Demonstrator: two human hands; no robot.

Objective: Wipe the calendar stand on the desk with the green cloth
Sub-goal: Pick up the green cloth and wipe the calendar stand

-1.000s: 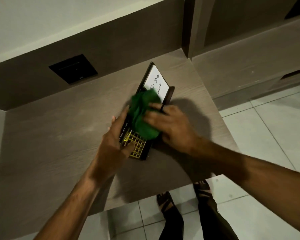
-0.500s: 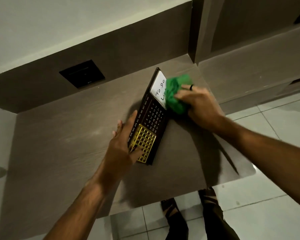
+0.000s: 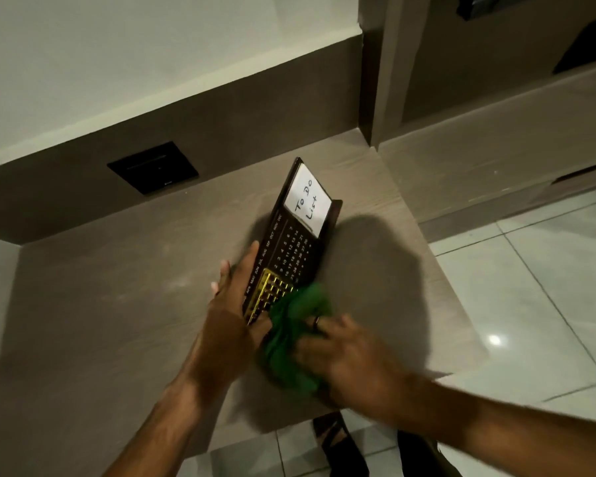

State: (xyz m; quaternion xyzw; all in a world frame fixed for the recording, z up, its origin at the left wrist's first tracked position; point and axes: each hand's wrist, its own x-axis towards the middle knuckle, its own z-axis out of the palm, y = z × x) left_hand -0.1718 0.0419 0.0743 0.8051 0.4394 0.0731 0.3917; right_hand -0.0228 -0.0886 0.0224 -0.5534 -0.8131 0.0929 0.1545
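Note:
A dark brown calendar stand [image 3: 291,249] lies slanted on the wooden desk [image 3: 117,304], with a white "To Do List" card at its far end and a gold grid at its near end. My left hand [image 3: 233,304] rests flat against the stand's left edge, with the thumb on the gold grid. My right hand [image 3: 351,356], a ring on one finger, presses a crumpled green cloth [image 3: 293,339] onto the stand's near end. The cloth hides the stand's near right corner.
A black wall plate [image 3: 152,168] sits in the brown back panel behind the desk. A vertical panel [image 3: 382,80] rises at the desk's back right corner. The desk's front edge drops to a tiled floor [image 3: 530,287], where my feet [image 3: 341,445] show.
My right hand has swept the green cloth from the far end by the white card down to the near end. The card is uncovered now. The left hand has stayed on the stand's left edge.

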